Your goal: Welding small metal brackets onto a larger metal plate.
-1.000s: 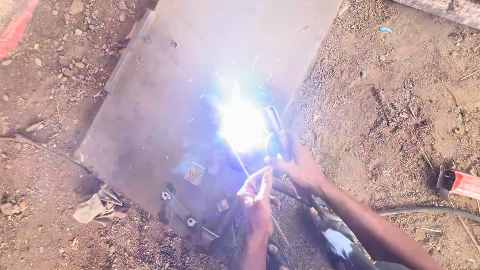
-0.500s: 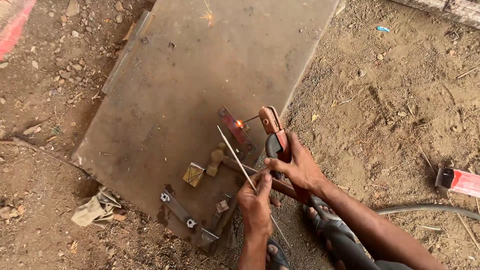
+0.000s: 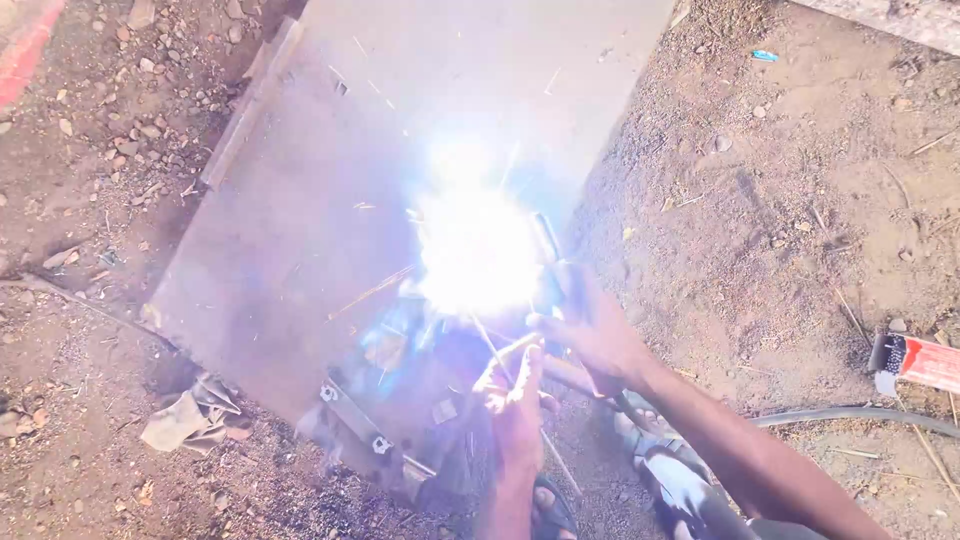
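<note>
Half a second back the arc was out and the small parts lay plain; now a white-blue glare (image 3: 478,250) is blazing again over the middle of the flat grey steel plate (image 3: 300,230), throwing thin sparks outward and washing out whatever is lying beneath it. The right hand (image 3: 590,325) is closing firmly around the dark electrode holder (image 3: 548,262), whose upper end is poking out of the brightness. The left hand (image 3: 515,400) is pinching the thin straight welding rod (image 3: 490,345) between fingertips and thumb, steadying it just below the flare. The plate is lying flat on the dry, pebbly brown earth (image 3: 800,200), its surface dull and scuffed. Near its lower edge a narrow metal bracket with round bolt heads (image 3: 352,420) is showing, and beside that corner a crumpled pale rag (image 3: 180,420) is resting on the soil. A smooth grey cable (image 3: 860,415) is curving across the dirt on the right, near a red and white carton (image 3: 925,362).
</note>
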